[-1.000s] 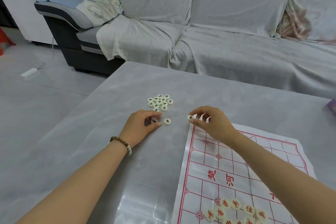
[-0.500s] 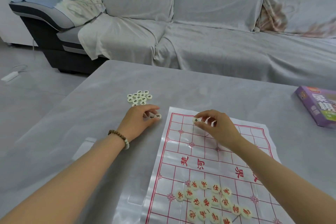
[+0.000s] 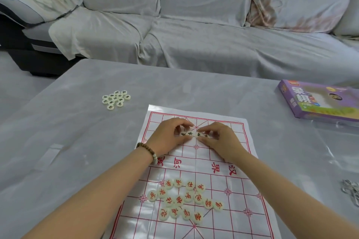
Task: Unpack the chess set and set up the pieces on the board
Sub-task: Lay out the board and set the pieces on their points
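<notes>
On far half of board (image 3: 235, 128), left hand (image 3: 168, 136) and right hand (image 3: 220, 141) meet. Both sets of fingers curled, pinching short row of black pieces (image 3: 190, 134) between them. Row axis runs left-right, one end per hand. Loose black heap (image 3: 116, 100) lies far left, nearer left hand.

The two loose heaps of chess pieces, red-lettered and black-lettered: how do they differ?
The red-lettered heap lies on the board, at its near end; the black-lettered heap lies on the table, left of the board. The red-lettered heap is bigger and spread wider; the black-lettered heap is smaller and tighter. Both are pale round discs lying flat.
</notes>
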A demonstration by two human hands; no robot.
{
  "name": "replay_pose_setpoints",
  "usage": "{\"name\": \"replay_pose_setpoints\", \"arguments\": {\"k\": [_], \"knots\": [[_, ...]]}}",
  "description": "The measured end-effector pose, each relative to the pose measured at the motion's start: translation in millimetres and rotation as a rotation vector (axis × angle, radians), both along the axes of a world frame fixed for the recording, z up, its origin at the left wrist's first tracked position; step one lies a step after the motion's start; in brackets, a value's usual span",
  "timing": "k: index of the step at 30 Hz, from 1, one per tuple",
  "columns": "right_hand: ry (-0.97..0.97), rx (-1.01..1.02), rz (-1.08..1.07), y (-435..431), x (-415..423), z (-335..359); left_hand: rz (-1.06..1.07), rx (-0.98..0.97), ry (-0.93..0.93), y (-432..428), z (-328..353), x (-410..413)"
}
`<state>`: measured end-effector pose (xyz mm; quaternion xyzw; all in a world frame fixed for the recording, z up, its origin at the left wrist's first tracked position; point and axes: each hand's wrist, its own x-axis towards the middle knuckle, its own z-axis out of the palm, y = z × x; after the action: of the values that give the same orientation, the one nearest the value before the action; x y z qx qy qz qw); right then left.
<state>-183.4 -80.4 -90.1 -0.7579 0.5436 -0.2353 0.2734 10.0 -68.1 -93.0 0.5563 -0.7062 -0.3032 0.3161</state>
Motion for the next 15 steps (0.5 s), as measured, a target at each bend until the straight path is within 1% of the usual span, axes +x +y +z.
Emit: {"name": "replay_pose_setpoints", "arguments": {"k": [3, 6, 9, 11, 12, 13, 15], "knots": [[-0.054, 0.013, -0.001, -2.3, 3.2, 5.4, -0.01, 0.029, -0.009, 1.8, 2.3, 2.3], [-0.143, -0.004, -0.01, -4.7, 8.6, 15.1, -0.032, 0.021, -0.114, 2.0, 7.6, 24.9], [-0.192, -0.035, -0.008, -13.8, 29.6, 21.2, 0.123, -0.086, -0.191, -3.2, 7.4, 76.0], [-0.183, -0.019, 0.029, -22.0, 56.4, 20.2, 0.258, -0.136, -0.234, -6.5, 3.5, 115.1], [-0.162, -0.002, 0.057, -26.5, 72.6, 19.2, 0.307, -0.127, -0.249, -7.5, 1.8, 132.7], [-0.13, 0.014, 0.091, -31.0, 90.0, 18.1, 0.33, -0.093, -0.264, -9.0, 0.3, 148.2], [-0.06, 0.049, 0.17, -40.6, 125.0, 15.6, 0.298, -0.029, -0.316, -13.6, -2.1, 172.7]]}}
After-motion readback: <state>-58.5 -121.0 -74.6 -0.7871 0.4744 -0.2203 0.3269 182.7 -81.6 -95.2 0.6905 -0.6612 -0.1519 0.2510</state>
